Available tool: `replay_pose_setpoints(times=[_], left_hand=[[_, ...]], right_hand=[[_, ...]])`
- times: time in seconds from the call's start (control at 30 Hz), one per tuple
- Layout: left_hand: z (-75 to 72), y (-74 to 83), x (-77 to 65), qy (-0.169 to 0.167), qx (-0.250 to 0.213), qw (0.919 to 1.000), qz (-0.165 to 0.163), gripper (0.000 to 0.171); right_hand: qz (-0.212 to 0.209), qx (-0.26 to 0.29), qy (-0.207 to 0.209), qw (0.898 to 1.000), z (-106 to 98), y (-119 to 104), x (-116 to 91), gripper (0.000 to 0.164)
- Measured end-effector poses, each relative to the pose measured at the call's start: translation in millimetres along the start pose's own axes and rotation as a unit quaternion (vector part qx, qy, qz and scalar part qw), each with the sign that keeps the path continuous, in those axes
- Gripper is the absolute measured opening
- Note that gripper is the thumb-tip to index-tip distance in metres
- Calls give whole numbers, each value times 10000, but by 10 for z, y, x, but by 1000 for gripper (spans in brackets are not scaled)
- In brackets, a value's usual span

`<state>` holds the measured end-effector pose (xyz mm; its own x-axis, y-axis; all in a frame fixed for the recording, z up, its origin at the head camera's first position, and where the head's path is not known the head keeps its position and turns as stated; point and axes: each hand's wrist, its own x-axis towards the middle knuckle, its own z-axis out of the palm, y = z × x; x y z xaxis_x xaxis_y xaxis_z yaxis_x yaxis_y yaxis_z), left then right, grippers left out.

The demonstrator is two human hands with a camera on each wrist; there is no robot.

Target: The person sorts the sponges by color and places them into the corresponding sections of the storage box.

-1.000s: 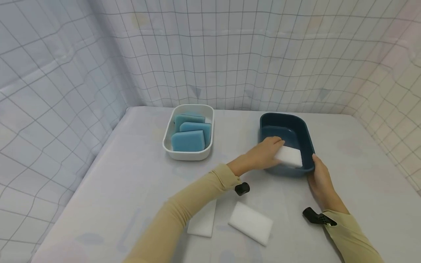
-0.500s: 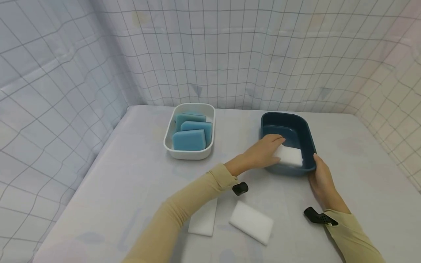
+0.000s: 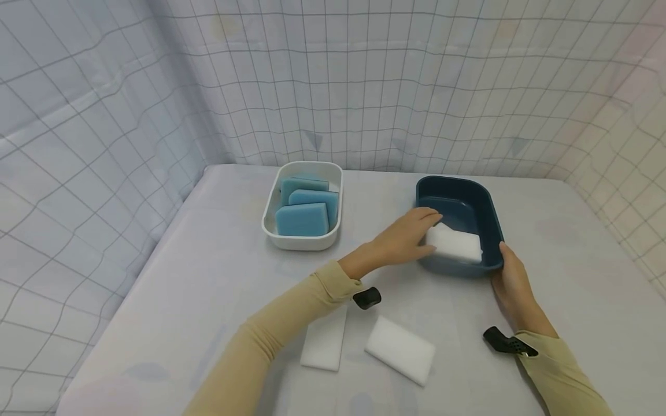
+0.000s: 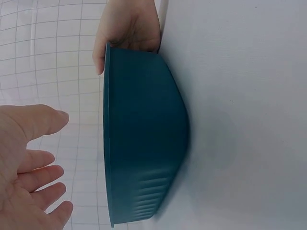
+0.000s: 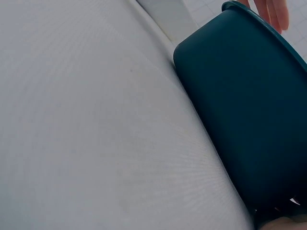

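My left hand (image 3: 406, 237) hovers at the left rim of a dark teal plastic bin (image 3: 493, 216), fingers apart and holding nothing. The left wrist view also shows this hand (image 4: 29, 167) with its fingers loosely spread beside the bin wall (image 4: 139, 124). White sponges (image 3: 460, 247) lie overlapping in the near part of the bin. At the bin's near right corner, my right hand (image 3: 515, 286) holds the rim, its thumb over the edge and the other fingers behind the wall. In the right wrist view the bin's side (image 5: 249, 100) hides most of that hand.
Two white sponges, one flat (image 3: 325, 341) and partly under my left sleeve, another (image 3: 400, 349) at an angle, lie on the near table. A white bin (image 3: 302, 244) with several blue sponges (image 3: 302, 221) stands at back left. Grid-patterned cloth (image 3: 359, 86) hangs behind.
My left hand has let go of a white sponge inside the teal bin, spread its fingers and drawn back to the left. The right hand keeps its hold on the bin.
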<state>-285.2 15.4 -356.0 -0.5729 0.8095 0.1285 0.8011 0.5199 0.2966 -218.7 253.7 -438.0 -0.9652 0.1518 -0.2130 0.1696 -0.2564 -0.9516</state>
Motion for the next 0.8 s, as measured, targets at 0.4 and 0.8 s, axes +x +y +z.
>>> replay_pose_setpoints(times=[0.4,0.8], left_hand=[[-15,-122,-193,181,-92,9998,5,61],[-135,-243,-664,208,-598,9980,54,63]], right_hand=[[-13,-5,33,10000,-3,15,14,71],[-140,83,-13,9999,1,14,15,71]])
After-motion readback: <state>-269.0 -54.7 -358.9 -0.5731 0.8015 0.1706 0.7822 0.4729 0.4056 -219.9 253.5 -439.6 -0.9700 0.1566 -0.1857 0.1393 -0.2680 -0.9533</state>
